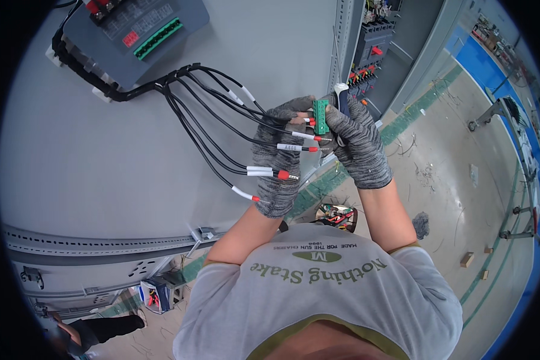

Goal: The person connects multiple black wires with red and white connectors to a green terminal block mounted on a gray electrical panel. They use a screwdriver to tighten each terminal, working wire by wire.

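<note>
My left hand, in a grey knitted glove with bare fingertips, is closed on a black wire. That wire's red ferrule is at the side of a green terminal plug; whether it is inserted cannot be seen. My right hand, gloved alike, pinches the plug with its thumb. It also holds a screwdriver with a white and dark blue handle, its shaft pointing away from me. Several loose black wires with white sleeves and red ferrules, one of them a thicker ferrule, hang across my left hand.
The wires branch from a black harness beside a grey device with a green socket, on a grey panel. At right stands an open cabinet with breakers. A trolley is farther right; another person is lower left.
</note>
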The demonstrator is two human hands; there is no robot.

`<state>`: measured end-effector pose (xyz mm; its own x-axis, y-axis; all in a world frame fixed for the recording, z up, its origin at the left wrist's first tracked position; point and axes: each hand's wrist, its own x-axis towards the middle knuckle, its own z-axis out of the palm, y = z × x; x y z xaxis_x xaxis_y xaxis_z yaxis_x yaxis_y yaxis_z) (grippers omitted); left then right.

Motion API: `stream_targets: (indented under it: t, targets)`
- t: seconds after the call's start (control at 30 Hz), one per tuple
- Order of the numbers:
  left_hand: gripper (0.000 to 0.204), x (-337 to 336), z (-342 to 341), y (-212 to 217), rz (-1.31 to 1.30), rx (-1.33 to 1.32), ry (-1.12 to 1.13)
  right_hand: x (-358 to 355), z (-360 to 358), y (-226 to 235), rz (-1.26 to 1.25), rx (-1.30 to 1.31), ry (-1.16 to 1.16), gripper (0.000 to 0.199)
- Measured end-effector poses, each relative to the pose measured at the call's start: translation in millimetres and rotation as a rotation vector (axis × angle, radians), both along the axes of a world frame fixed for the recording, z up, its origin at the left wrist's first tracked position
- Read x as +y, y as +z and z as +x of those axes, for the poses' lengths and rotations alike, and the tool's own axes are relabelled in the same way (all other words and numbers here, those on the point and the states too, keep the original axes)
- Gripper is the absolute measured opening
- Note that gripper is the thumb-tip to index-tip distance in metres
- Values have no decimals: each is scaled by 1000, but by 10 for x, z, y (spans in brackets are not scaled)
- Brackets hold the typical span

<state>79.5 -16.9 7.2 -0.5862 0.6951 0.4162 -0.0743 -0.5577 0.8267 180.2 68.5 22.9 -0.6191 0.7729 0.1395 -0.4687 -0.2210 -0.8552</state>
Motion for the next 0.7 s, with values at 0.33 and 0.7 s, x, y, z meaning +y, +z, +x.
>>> stream_targets:
  t: [0.33, 0.7]
  targets:
    - [4, 26, -40, -3, 16, -290, -249, 51, 100, 45, 182, -214, -104, 28]
    - [11, -41, 60, 48, -10, -27, -2, -9, 107, 60, 300, -282, -158, 23]
